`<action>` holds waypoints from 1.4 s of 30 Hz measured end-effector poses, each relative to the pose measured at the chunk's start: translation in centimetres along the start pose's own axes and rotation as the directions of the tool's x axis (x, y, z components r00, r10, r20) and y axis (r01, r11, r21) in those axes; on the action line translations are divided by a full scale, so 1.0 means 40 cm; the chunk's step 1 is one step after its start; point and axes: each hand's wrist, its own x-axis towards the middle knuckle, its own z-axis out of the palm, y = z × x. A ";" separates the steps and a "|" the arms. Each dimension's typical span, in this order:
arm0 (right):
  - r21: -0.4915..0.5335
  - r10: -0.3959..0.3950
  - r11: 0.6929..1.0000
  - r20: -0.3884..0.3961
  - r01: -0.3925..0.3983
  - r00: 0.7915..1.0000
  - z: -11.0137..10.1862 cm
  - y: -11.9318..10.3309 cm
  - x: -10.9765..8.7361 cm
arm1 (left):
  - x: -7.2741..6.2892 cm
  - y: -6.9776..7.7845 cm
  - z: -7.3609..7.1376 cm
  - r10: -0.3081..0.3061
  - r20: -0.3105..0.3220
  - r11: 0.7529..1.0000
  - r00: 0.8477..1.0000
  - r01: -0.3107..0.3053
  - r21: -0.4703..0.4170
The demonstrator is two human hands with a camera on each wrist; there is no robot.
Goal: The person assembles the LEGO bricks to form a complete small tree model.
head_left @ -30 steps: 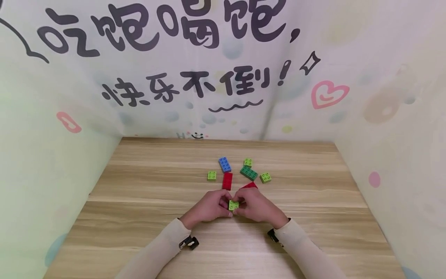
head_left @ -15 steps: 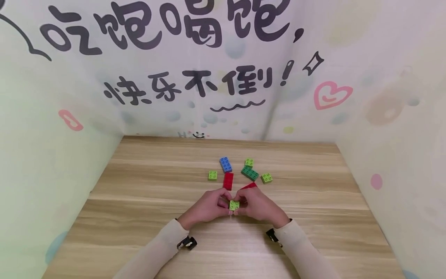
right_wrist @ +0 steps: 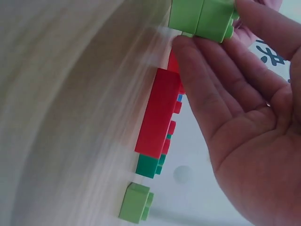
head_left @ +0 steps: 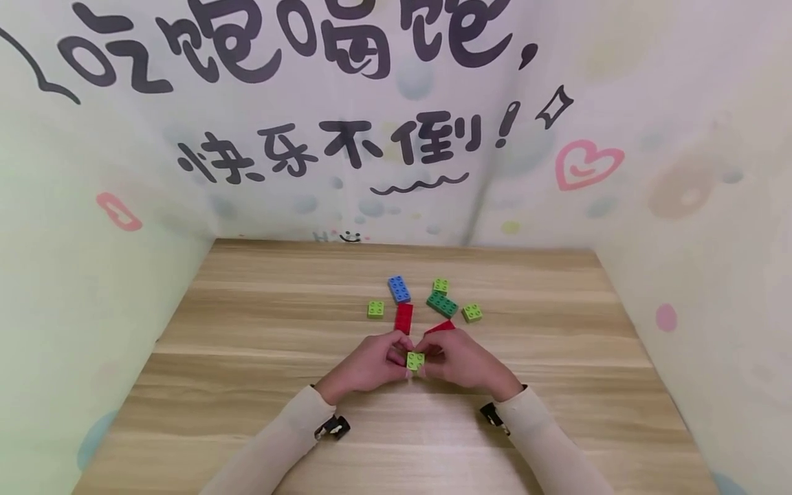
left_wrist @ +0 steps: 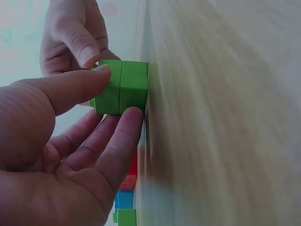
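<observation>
Two light green 2x2 toy bricks (head_left: 415, 361) are stacked one on the other, their seam plain in the left wrist view, standing on or just above the table. My left hand (head_left: 366, 363) pinches the stack from the left, thumb on the upper brick and a finger low on the side. From the right, my right hand (head_left: 467, 362) holds the same stack between its thumb and fingers. Just beyond the hands lie a red brick (head_left: 404, 318) and a second red brick (head_left: 441, 327), which the right hand partly hides in the head view.
Farther back on the wooden table (head_left: 247, 385) lie a blue brick (head_left: 399, 289), a dark green brick (head_left: 442, 304) and several light green bricks, one at left (head_left: 375, 309), one at right (head_left: 472, 313). Printed cloth walls (head_left: 297, 192) enclose the table's back and sides.
My right wrist has shifted slightly to the right, and the head view has moved a little. The stacked bricks stay between both hands in nearly the same place.
</observation>
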 end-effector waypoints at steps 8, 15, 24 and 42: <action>0.033 0.009 0.999 -0.151 -0.004 0.988 -0.038 0.028 -0.013 | 0.003 0.007 -0.002 -0.010 -0.001 1.000 1.000 0.010 0.029; -0.002 0.021 1.000 -0.300 -0.022 0.954 -0.087 0.066 -0.016 | 0.004 0.009 -0.004 -0.015 0.000 0.999 1.000 0.015 0.033; 0.001 0.051 0.998 -0.437 -0.056 0.898 -0.151 0.125 -0.022 | -0.005 0.005 -0.001 -0.028 0.015 0.999 1.000 0.028 0.017; 0.012 0.211 0.977 -0.236 -0.215 0.948 -0.186 0.227 0.005 | 0.003 0.010 -0.010 -0.024 0.035 0.999 0.999 0.022 0.048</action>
